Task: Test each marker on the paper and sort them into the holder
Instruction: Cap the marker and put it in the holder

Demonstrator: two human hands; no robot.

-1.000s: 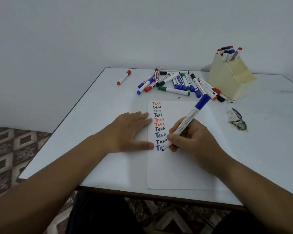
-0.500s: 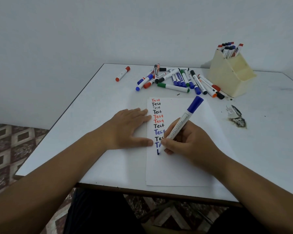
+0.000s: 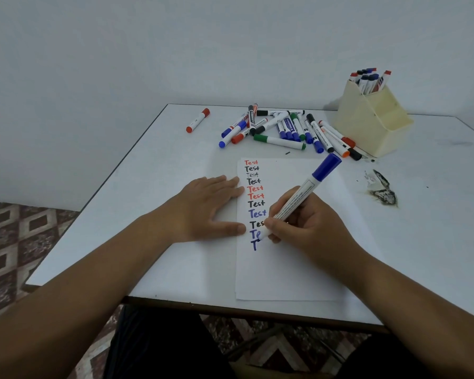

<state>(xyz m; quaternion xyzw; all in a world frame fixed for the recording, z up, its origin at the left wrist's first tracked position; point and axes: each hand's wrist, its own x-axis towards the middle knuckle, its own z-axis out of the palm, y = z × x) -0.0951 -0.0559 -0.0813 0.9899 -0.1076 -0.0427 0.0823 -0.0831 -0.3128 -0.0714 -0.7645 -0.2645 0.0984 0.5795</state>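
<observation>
A fresh "T" is being laid down at the foot of the column on the paper (image 3: 285, 269) by the blue marker (image 3: 298, 198), pinched in the curled fingers of the right hand (image 3: 307, 228). The sheet is pressed flat by the left hand (image 3: 203, 206), fingers straight. Half a second ago only a first stroke was there. Some markers are sorted into the holder (image 3: 372, 124) (the pile (image 3: 285, 129) remains untested).

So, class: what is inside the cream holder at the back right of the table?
Capped markers stand in the holder's tall rear compartment, with red, blue and dark caps showing. Their lower barrels are hidden by its walls.
</observation>
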